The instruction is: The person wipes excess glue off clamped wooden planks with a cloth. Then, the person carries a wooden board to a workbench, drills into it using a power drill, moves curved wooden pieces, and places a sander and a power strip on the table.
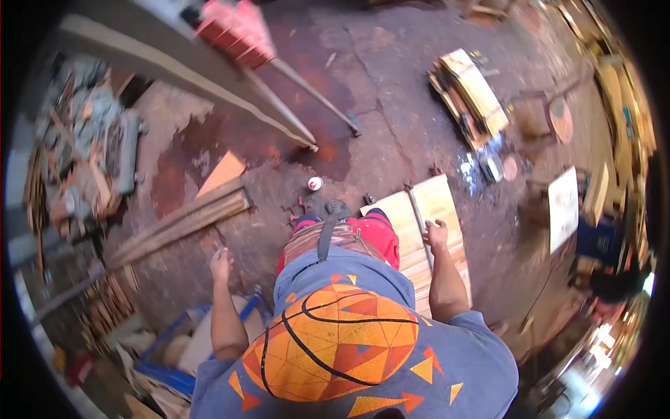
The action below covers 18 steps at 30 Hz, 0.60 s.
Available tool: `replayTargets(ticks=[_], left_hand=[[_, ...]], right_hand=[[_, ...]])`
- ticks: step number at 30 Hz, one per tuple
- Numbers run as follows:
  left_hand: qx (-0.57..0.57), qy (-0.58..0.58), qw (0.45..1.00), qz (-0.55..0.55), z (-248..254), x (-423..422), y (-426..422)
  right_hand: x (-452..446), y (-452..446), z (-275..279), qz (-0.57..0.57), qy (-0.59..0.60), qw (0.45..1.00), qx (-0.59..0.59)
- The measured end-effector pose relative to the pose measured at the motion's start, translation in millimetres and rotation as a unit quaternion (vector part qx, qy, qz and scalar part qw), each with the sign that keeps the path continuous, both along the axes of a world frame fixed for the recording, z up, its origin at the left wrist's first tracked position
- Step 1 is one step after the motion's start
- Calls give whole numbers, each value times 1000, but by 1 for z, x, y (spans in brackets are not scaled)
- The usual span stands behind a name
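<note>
My left hand (222, 265) is held out over the floor at the left, fingers loosely bent and slightly apart, with no object visible in it. Close by lie long wooden beams (183, 222). My right hand (436, 237) appears above a pale wooden panel (441, 202), beside a metal bar clamp (419, 215) lying across it. Its fingers are half curled with gaps between them; I cannot tell whether they touch the bar. A small white container with a red mark (315, 184) stands on the floor ahead of my feet.
A tall metal beam (188, 66) and a pink-red object on poles (241, 35) rise ahead left. Clamped boards (474, 94) stand ahead right, near a stool (560, 119) and a white board (563, 209). Scrap (91, 140) is piled left; a blue-framed object (164, 363) stands behind left.
</note>
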<state>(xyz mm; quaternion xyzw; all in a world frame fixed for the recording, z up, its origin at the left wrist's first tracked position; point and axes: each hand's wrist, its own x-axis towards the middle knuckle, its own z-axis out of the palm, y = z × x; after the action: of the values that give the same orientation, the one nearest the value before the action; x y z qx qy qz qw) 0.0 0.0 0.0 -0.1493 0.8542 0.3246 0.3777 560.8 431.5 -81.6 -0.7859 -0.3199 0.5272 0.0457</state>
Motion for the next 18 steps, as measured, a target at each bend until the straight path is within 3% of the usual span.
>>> replayTargets(ticks=[2,3,4,6,7,9,11,13,15,16,18], left_hand=[[40,27,996,-70,-16,-38,10],[17,84,990,-110,42,-79,34],[22,80,985,-154,55,-77,59],[129,30,969,-210,-2,-31,135],[143,27,957,-249,-16,-29,147],[149,-2,942,-300,-60,-44,147],[110,-28,936,-333,-69,-66,144],[30,-65,942,-328,-84,-119,115],[29,-188,956,-222,-118,-164,78],[11,-113,965,-236,-135,-174,66],[-19,-101,960,-262,-124,-179,61]], right_hand=[[16,-58,16,-47,-52,997,-13],[-22,-89,-24,-93,-7,995,-32],[-9,-123,-37,-54,-55,996,-38],[67,-121,-18,-34,-173,984,-4],[69,-128,-10,-39,-197,980,-6],[12,-127,66,-97,-157,982,-36],[-7,-165,-1,-24,-202,979,33],[-80,-165,33,-42,-111,993,-6],[-100,-175,35,-6,-76,997,-17],[-110,-172,34,33,-42,998,-19],[-127,-177,4,22,-43,999,25]])
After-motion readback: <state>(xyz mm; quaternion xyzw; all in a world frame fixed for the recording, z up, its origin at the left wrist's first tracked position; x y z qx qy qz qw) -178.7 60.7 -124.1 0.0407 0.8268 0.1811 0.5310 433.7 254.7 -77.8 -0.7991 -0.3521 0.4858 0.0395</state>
